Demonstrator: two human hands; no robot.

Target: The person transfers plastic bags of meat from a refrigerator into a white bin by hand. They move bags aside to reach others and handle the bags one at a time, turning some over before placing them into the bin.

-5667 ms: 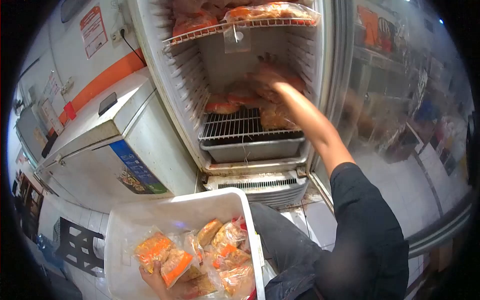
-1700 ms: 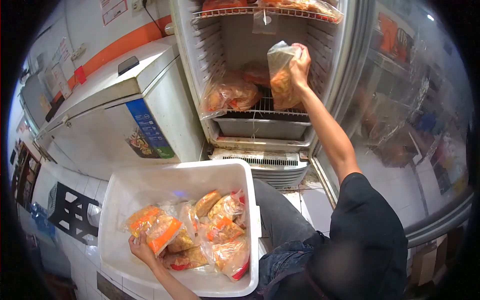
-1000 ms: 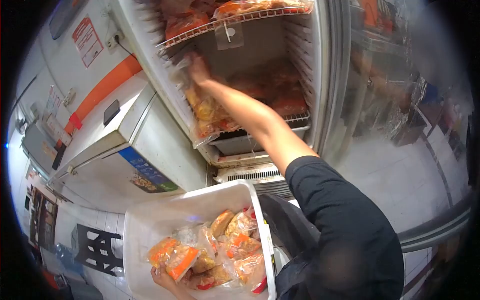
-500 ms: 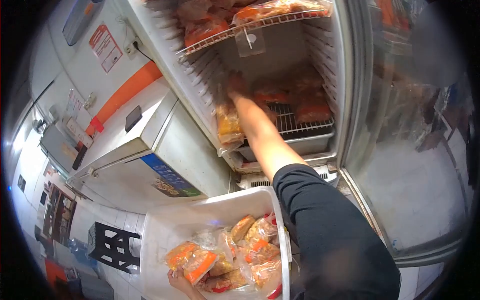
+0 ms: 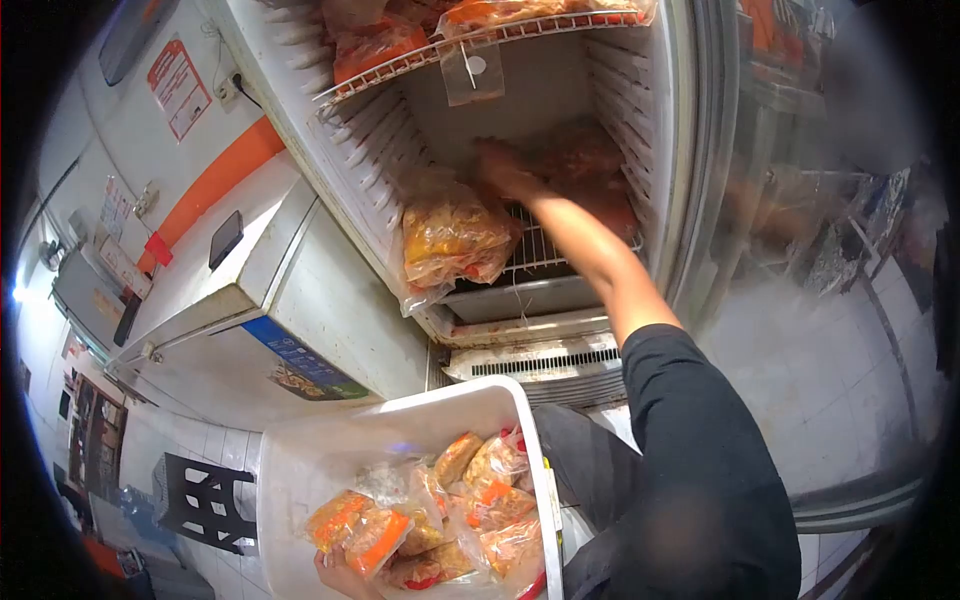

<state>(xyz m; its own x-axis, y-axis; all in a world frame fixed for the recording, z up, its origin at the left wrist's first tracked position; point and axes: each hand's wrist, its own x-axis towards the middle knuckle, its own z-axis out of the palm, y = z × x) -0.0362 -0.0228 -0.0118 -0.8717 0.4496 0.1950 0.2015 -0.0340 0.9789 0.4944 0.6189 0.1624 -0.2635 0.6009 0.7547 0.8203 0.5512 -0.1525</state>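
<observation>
My right hand (image 5: 503,168) reaches deep into the open refrigerator, above its lower wire shelf (image 5: 540,245). Dim light and blur hide its fingers. Left of it on that shelf sits a clear plastic bag of yellowish food (image 5: 455,235); reddish bagged food (image 5: 580,165) lies on the right and back. Down in the white bin, my left hand (image 5: 345,575) grips the edge of an orange-labelled clear bag of food (image 5: 378,545). Several similar bags (image 5: 495,505) lie loosely heaped around it.
The white bin (image 5: 530,430) stands before the refrigerator. More bags (image 5: 380,50) rest on the upper wire rack. The glass door (image 5: 800,330) is swung open at right. A white chest freezer (image 5: 330,300) with a phone (image 5: 226,238) on top and a black crate (image 5: 205,500) are at left.
My right hand has shifted rightward away from the yellowish bag, which now shows more fully. The view has moved slightly. My left hand stays at the same bag in the bin.
</observation>
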